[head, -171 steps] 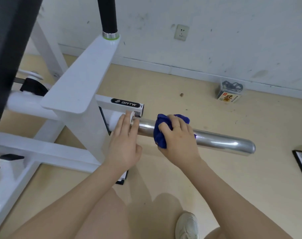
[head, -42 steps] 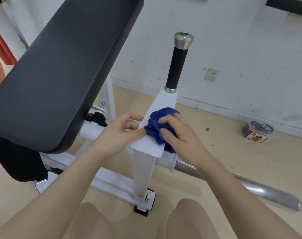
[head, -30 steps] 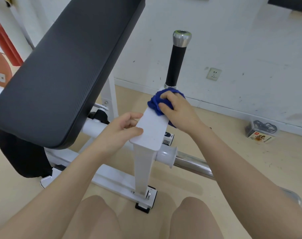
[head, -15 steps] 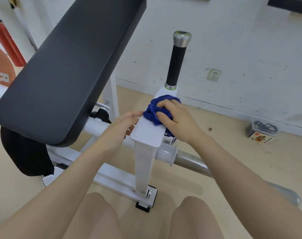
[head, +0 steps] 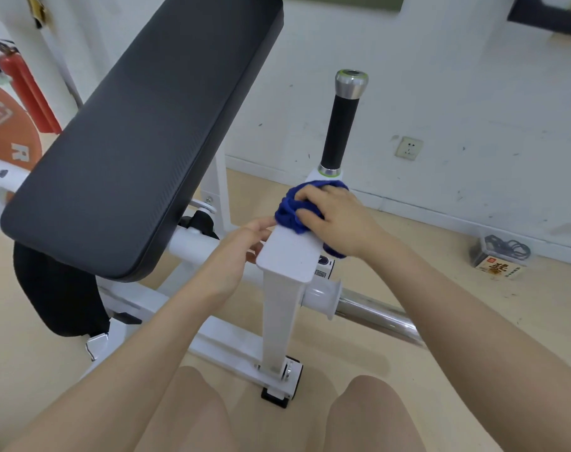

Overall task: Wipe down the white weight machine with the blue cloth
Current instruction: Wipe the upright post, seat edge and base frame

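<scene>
Two bare knees sit nearest; above them the left hand (head: 241,249) rests loosely open, fingers (head: 261,227) touching the near-left edge of the machine (head: 287,256)'s sloped white plate; just right of those fingers the right hand (head: 336,220) clenches the bunched blue cloth (head: 292,213), pressing it onto the plate's upper part; beyond the cloth stands a black handle (head: 339,128). Risks, as I judge them: the wad covers little, so streaks may be missed; a hard upward stroke could bump the knuckles on the handle base.
</scene>
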`<action>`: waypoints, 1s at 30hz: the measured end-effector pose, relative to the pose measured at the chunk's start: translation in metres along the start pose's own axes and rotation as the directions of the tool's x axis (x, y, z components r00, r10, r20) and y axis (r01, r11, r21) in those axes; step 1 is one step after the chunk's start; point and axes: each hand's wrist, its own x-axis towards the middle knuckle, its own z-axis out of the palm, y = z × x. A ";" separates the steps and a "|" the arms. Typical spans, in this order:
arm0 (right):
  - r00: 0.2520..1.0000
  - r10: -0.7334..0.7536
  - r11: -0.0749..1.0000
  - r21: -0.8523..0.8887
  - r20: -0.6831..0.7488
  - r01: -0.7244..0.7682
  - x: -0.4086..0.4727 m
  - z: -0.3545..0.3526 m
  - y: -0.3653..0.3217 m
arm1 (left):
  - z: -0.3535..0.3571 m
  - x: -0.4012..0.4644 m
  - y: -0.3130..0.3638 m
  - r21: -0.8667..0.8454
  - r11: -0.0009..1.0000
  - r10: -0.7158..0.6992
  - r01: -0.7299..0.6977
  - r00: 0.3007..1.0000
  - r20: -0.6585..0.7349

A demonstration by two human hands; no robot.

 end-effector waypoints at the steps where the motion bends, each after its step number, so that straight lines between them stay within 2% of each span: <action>1: 0.999 0.020 1.000 -0.004 0.040 -0.020 0.008 -0.002 0.004 | 0.000 -0.003 -0.002 -0.006 1.000 0.026 -0.026 1.000 0.009; 5: 0.980 0.091 0.995 0.025 0.176 -0.097 0.024 -0.011 0.009 | 0.000 -0.012 0.005 -0.077 0.997 -0.016 0.014 0.999 -0.028; 9: 0.942 -0.042 0.991 -0.109 0.332 0.083 0.005 -0.016 -0.001 | -0.006 -0.021 0.008 -0.075 0.996 -0.050 0.053 0.998 0.042; 12: 0.929 -0.102 0.994 -0.008 0.355 0.112 -0.006 -0.021 -0.010 | 0.002 -0.023 0.022 -0.100 0.995 0.004 -0.013 0.996 -0.092; 13: 0.953 -0.085 0.996 0.026 0.290 0.081 -0.007 -0.021 -0.011 | 0.005 -0.026 0.026 -0.075 0.993 0.080 -0.089 0.989 -0.121; 15: 1.000 0.025 0.993 0.113 -0.001 -0.025 -0.011 -0.019 -0.014 | 0.008 -0.035 0.034 -0.021 0.980 0.192 -0.198 0.967 -0.168; 17: 0.934 0.230 0.972 0.104 -0.274 -0.209 -0.020 -0.015 -0.019 | 0.010 -0.032 0.041 0.038 0.971 0.241 -0.238 0.958 -0.153; 18: 0.888 0.350 0.937 0.098 -0.298 -0.336 -0.025 -0.012 -0.020 | 0.009 -0.030 0.043 0.043 0.973 0.231 -0.227 0.962 -0.143; 19: 0.844 0.489 0.872 0.145 -0.222 -0.467 -0.031 -0.008 -0.021 | 0.008 -0.026 0.044 0.036 0.979 0.206 -0.203 0.969 -0.139; 21: 0.715 0.691 0.624 0.417 0.100 -0.661 -0.035 -0.004 -0.028 | 0.006 -0.023 0.043 0.040 0.982 0.190 -0.186 0.973 -0.132; 23: 0.619 0.713 0.291 0.664 0.329 -0.688 -0.032 -0.002 -0.035 | 0.005 -0.023 0.043 0.043 0.979 0.204 -0.200 0.971 -0.127; 25: 0.597 0.716 0.097 0.795 0.362 -0.599 -0.025 0.002 -0.038 | 0.005 -0.026 0.044 0.043 0.972 0.233 -0.230 0.967 -0.099; 27: 0.591 0.747 0.053 0.858 0.305 -0.511 -0.016 0.003 -0.036 | 0.004 -0.031 0.044 0.019 0.974 0.227 -0.226 0.971 -0.078; 30: 0.584 0.787 0.131 0.870 0.201 -0.476 0.002 0.004 -0.025 | 0.003 -0.038 0.044 0.012 0.987 0.164 -0.163 0.984 -0.070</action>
